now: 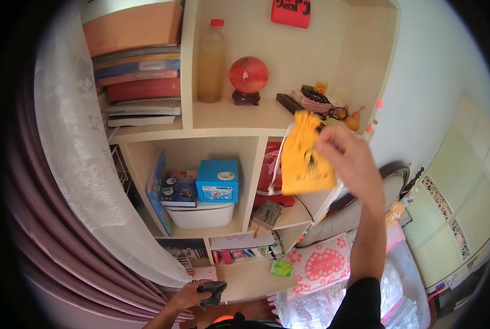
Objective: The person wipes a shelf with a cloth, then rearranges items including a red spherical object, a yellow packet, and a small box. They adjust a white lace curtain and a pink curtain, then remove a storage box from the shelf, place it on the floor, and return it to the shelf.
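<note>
My right hand is raised in front of the shelf unit, its fingers closed on a yellow drawstring pouch. The pouch has dark print and a white cord hanging at its left side. It hangs before the edge of the upper compartment and hides part of the red item in the compartment below. Low down at the left, near the curtain, my left hand grips a crumpled dark grey cloth. Just above the pouch, dark beads and small gourds lie on the shelf.
On the upper shelf stand a bottle with a red cap and an orange ball on a dark stand. Books are stacked at left. Below are a blue box and a white bin. A bed with a pillow is at lower right.
</note>
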Available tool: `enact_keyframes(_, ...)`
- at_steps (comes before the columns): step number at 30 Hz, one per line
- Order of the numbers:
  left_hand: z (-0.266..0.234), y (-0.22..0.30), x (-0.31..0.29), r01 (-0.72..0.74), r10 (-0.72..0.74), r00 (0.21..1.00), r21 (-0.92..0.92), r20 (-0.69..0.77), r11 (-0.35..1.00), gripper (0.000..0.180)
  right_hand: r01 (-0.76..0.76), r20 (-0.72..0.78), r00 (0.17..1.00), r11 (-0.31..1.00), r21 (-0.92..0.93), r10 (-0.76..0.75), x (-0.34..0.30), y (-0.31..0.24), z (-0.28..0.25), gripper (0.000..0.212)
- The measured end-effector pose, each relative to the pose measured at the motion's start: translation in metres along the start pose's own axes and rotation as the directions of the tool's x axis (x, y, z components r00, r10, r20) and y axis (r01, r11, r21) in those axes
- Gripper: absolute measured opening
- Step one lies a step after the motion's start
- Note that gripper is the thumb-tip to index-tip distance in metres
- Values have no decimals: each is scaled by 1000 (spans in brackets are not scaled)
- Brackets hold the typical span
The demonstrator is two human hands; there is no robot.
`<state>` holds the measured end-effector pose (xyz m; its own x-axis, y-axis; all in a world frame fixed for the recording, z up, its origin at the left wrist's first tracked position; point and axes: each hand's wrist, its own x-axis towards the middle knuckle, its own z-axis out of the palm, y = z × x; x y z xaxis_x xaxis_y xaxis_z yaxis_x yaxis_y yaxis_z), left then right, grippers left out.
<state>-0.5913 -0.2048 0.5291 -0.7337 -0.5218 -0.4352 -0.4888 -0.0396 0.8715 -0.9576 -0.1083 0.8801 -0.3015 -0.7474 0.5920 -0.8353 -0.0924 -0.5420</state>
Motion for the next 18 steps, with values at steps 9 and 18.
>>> enact_keyframes(9, -2, -34, -1, -50, 47, 998, -90, -30, 995, 61, 48, -197, 979, 997, -65, -60, 144, 7, -8, 18)
enact_keyframes(18, -8, -47, -22, -6, -24, 994, -271, -106, 963, 58, -180, -177, 964, 978, 106, 197, 223, 78, 37, 23)
